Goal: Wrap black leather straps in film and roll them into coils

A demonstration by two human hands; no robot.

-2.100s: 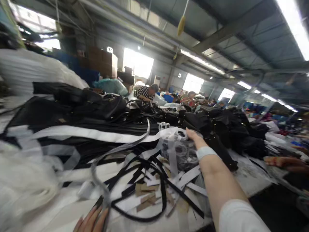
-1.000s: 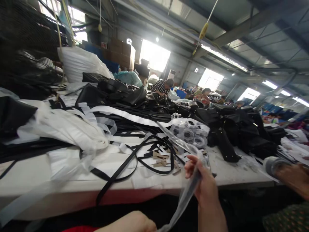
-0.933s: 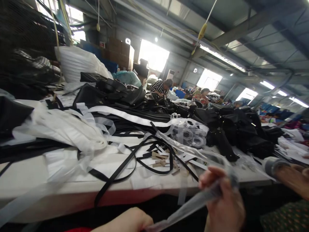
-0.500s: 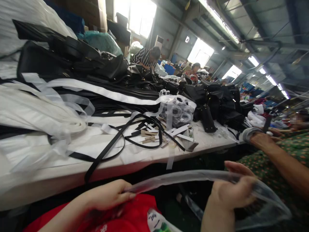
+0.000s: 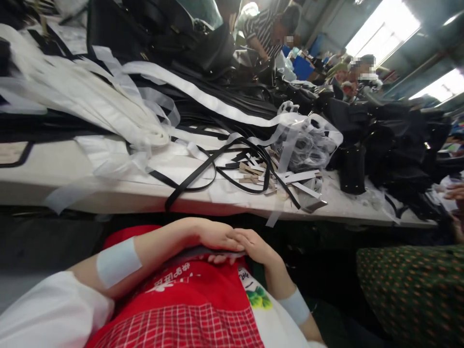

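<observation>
My two hands meet low in front of the red apron [image 5: 174, 290]. A flat greyish plastic strip [image 5: 199, 251] runs beneath my left hand [image 5: 215, 235], which is closed on it. My right hand [image 5: 258, 245] closes at the strip's right end, its fingers touching those of my left hand. Some fingertips show below the strip; how each finger grips it is partly hidden. Pale blue patches wrap both forearms.
A white table [image 5: 232, 205] stands ahead with black straps [image 5: 195, 179], a bundle of white strips [image 5: 108, 104], a clump of clear plastic strip [image 5: 304, 142] and cardboard scraps. Black bags [image 5: 387, 145] are piled behind. To the right is a person in patterned green clothing [image 5: 409, 290].
My hands have come together at the apron; before, they were apart with the clear plastic strip stretched between them and looped at the right. The view has tilted down and turned right.
</observation>
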